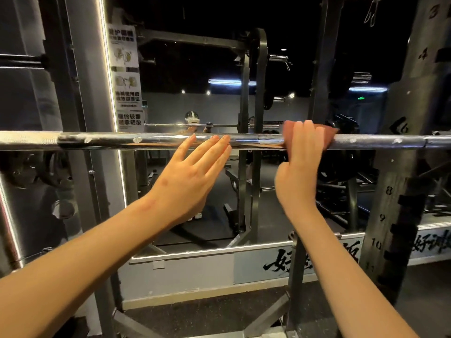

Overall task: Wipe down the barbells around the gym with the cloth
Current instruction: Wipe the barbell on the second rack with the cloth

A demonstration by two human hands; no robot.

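**Q:** Entry 1. Where is the bar (146, 140)?
**A:** It runs level across your whole view, straight ahead of you. It is chrome, and its left stretch is scuffed with pale flecks. All places below are logged against it, left to right.

**Q:** Left part?
**A:** Behind the bar is a mirror (195, 69) with a lit edge. A sign (127, 76) of printed text is stuck to the mirror, and its foot is just above the bar.

**Q:** Your left hand (192, 172)?
**A:** It is near the bar's middle, reaching up from below. The fingers are straight and close together, the thumb is spread, and it holds nothing. The fingertips (216, 139) lie against the bar's front face.

**Q:** Your right hand (300, 164)?
**A:** It is on the bar just right of the left hand, not touching it. The fingers curl over the top of the bar and clamp the cloth (328, 132) onto it. The thumb sits below the bar; you cannot tell whether it closes round.

**Q:** The cloth?
**A:** It is reddish-brown and sits on the bar under your right fingers. Its edges show on both sides of them, more on the right.

**Q:** Right end?
**A:** A grey upright (400, 203) stands behind the bar. The numbers 8, 9 and 10 are printed on it below bar level.
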